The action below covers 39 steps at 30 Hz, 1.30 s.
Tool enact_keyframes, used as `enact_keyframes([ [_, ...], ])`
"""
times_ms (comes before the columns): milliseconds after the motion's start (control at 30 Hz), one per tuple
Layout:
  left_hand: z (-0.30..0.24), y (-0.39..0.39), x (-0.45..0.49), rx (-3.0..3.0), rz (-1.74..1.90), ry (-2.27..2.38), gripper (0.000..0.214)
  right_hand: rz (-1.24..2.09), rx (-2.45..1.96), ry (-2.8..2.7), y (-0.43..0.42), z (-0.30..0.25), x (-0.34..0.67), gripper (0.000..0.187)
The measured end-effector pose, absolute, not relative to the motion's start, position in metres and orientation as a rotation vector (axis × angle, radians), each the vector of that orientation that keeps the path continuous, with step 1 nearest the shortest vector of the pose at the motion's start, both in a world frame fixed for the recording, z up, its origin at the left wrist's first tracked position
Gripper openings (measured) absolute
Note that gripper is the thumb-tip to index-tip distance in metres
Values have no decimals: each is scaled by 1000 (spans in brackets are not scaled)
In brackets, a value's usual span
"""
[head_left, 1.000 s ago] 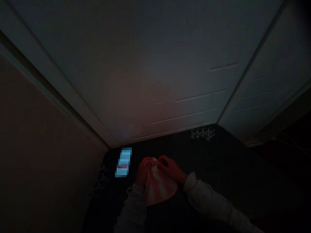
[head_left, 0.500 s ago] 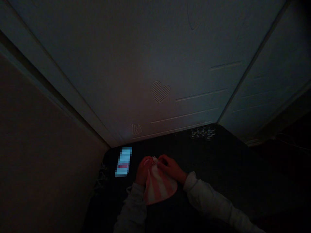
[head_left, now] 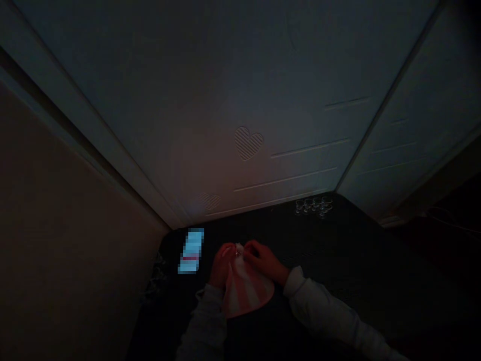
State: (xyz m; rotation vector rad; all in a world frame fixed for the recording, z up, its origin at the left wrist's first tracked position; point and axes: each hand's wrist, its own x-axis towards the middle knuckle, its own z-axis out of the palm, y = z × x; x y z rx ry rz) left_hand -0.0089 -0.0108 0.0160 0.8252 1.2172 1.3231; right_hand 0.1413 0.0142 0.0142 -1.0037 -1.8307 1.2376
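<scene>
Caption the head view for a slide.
In dim light, left hand and right hand hold the top of a pink-striped cloth on a dark surface, beside a glowing screen.

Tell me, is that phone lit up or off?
On. The phone glows bright blue in the dark, beside the left hand holding the striped cloth.

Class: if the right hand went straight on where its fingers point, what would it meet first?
The right hand points left; it would likely meet the left hand first, just across the top of the striped cloth both hold. Depth is unclear.
</scene>
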Motion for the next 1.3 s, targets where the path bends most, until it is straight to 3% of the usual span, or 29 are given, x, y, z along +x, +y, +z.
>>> enact_keyframes([
  [1300,19,-11,-8,867,1314,1257,22,1226,-1002,-1844,15,10,141,23],
])
